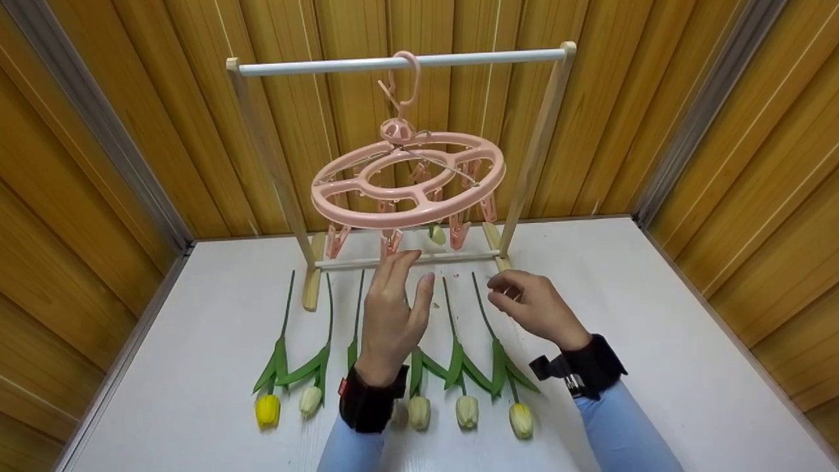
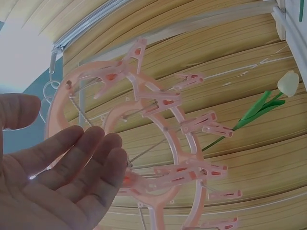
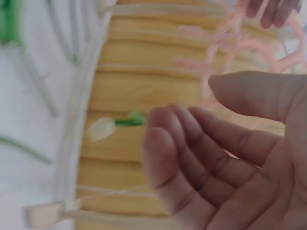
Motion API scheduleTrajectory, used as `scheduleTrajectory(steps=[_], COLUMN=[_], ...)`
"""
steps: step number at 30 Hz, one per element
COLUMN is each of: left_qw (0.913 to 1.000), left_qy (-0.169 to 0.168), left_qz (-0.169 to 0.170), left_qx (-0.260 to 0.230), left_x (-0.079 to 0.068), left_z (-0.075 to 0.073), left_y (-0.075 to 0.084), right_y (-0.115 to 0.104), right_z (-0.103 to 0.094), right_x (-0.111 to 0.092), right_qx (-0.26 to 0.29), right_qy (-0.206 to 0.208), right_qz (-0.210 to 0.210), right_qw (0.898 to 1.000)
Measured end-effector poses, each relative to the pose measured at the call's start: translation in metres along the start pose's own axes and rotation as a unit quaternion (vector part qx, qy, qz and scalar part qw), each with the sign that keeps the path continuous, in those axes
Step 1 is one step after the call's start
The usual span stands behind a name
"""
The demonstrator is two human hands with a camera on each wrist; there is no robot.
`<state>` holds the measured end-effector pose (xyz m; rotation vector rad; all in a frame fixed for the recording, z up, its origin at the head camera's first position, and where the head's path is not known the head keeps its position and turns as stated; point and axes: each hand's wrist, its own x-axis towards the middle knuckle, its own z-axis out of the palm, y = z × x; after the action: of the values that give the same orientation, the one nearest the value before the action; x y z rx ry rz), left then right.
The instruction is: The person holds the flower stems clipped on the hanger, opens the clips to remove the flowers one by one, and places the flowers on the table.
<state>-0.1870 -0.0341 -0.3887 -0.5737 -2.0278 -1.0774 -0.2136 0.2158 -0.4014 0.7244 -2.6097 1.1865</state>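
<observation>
A pink round clip hanger point(image 1: 408, 219) hangs by its hook from a rack, with several pink clothespins point(image 1: 459, 234) around it. My left hand point(image 1: 393, 314) is raised at its near side, fingertips overlapping a front clothespin in the head view. In the left wrist view those fingers are extended before the ring and hold nothing. My right hand point(image 1: 534, 305) is over the table's right part, beside a stem end, its fingers loosely bent and empty. A white artificial tulip point(image 2: 288, 84) hangs head down from the hanger's far side; the ring partly hides it in the head view.
Tulips lie in a row on the white table point(image 1: 216, 367), stems pointing away: a yellow one point(image 1: 267, 411) at left, several pale ones point(image 1: 467, 412) beside it. The left forearm covers part of the row. The rack's wooden posts point(image 1: 534, 151) stand behind, near the wood-panelled wall.
</observation>
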Motion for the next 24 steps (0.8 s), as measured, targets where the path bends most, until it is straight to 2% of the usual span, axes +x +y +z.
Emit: scheduleTrajectory(steps=[2,6,10,13,17,24], left_qw=[0.9999,0.9998,0.9997,0.9994,0.9987,0.9979], left_qy=[0.010,0.018,0.022,0.027,0.037,0.043], left_qz=[0.001,0.005,0.009,0.015,0.027,0.039], left_qx=[-0.004,-0.009,-0.010,-0.014,-0.021,-0.027], left_x=[0.000,0.000,0.000,0.001,0.001,0.001], left_z=[-0.002,-0.005,-0.007,-0.007,-0.007,-0.005], left_y=[0.001,0.001,0.002,0.002,0.001,0.001], right_y=[-0.011,-0.027,-0.033,-0.034,-0.031,-0.019], right_z=[-0.006,-0.021,-0.036,-0.044,-0.053,-0.061], right_x=[0.009,0.028,0.049,0.066,0.087,0.114], right_qx=[-0.003,-0.008,0.005,0.026,0.041,0.029], right_qy=[0.034,0.107,0.177,0.212,0.225,0.200], right_qz=[-0.021,-0.029,-0.032,-0.028,-0.008,0.006], right_qw=[0.999,0.994,0.984,0.977,0.974,0.979])
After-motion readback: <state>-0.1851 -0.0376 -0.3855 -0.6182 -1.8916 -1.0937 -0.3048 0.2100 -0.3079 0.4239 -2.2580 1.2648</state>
